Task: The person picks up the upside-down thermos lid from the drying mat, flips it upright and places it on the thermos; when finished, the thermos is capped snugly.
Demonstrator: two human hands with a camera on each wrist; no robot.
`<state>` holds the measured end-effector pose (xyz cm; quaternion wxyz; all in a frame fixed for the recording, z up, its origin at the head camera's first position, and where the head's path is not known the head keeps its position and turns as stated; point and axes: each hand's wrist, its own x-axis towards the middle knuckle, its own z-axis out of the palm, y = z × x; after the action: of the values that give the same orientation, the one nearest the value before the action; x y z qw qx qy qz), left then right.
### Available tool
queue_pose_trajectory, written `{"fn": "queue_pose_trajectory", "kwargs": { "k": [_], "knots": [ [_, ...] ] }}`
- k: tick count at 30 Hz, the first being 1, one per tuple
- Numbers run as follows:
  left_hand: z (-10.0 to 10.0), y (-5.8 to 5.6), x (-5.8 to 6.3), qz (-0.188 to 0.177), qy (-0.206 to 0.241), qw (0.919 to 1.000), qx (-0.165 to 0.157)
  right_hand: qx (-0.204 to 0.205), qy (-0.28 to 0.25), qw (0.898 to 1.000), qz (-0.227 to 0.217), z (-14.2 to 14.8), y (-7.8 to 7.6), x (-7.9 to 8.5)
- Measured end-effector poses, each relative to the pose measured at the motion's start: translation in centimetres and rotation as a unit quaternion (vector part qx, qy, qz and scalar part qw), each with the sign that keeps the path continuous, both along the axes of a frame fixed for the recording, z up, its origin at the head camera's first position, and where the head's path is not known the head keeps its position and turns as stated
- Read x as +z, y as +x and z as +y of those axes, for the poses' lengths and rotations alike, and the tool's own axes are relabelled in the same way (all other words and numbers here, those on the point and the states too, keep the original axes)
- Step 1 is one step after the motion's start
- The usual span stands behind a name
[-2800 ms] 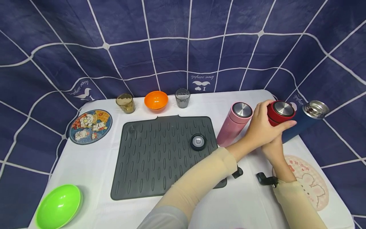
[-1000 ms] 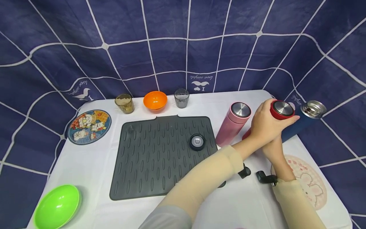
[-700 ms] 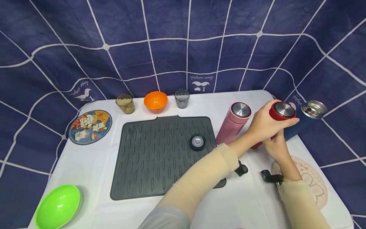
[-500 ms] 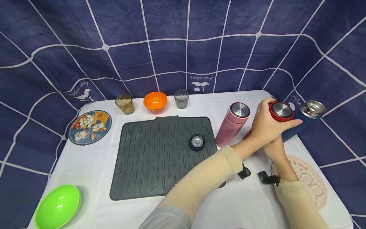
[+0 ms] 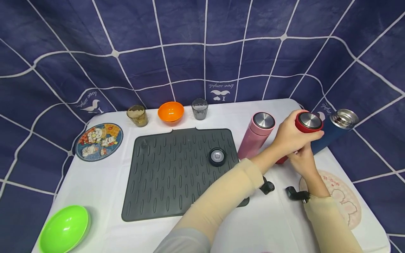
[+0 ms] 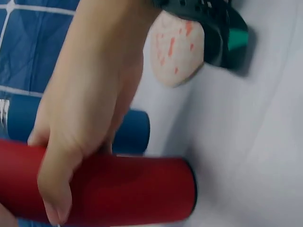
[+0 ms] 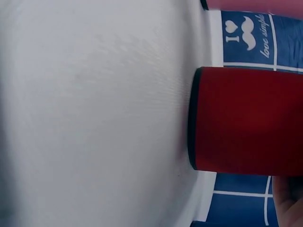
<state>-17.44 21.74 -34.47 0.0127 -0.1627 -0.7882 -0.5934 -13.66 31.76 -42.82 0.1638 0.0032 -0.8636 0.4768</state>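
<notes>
A red thermos (image 6: 132,189) with a steel-topped lid (image 5: 310,120) stands at the right of the table in the head view. My left hand (image 5: 289,135) grips it at the lid, thumb along the front. Lower down, my right hand (image 5: 303,160) holds the body; its thumb (image 6: 56,189) crosses the red wall in the left wrist view. Whether the thermos base (image 7: 193,118) touches the cloth I cannot tell. Beside my hands are a lidded pink thermos (image 5: 254,138) on the left and a blue thermos (image 5: 327,135) with a bare steel mouth on the right.
A dark grey ribbed mat (image 5: 171,175) bears a round black lid (image 5: 217,157). Along the back stand an amber glass (image 5: 137,116), an orange bowl (image 5: 171,111) and a grey glass (image 5: 200,109). A green bowl (image 5: 64,228), cartoon placemat (image 5: 99,142) and bunny placemat (image 5: 345,203) lie at the sides.
Both hands stay on the red thermos throughout. My left hand and forearm shift back and forth slightly at the lid, and my right hand alters its hold on the body. Other things stay put.
</notes>
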Motion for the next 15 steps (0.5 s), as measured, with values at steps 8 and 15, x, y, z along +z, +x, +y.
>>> {"fn": "queue_pose_trajectory", "kwargs": {
  "k": [8, 15],
  "knots": [
    [1.2, 1.1, -0.4, 0.078, -0.068, 0.9860, 0.130, -0.077, 0.016, 0.996, 0.030, -0.6, 0.1, -1.4],
    [0.2, -0.3, -0.1, 0.073, -0.097, 0.9912, 0.052, -0.102, 0.009, 0.995, -0.002, -0.8, -0.1, -1.0]
  ]
}}
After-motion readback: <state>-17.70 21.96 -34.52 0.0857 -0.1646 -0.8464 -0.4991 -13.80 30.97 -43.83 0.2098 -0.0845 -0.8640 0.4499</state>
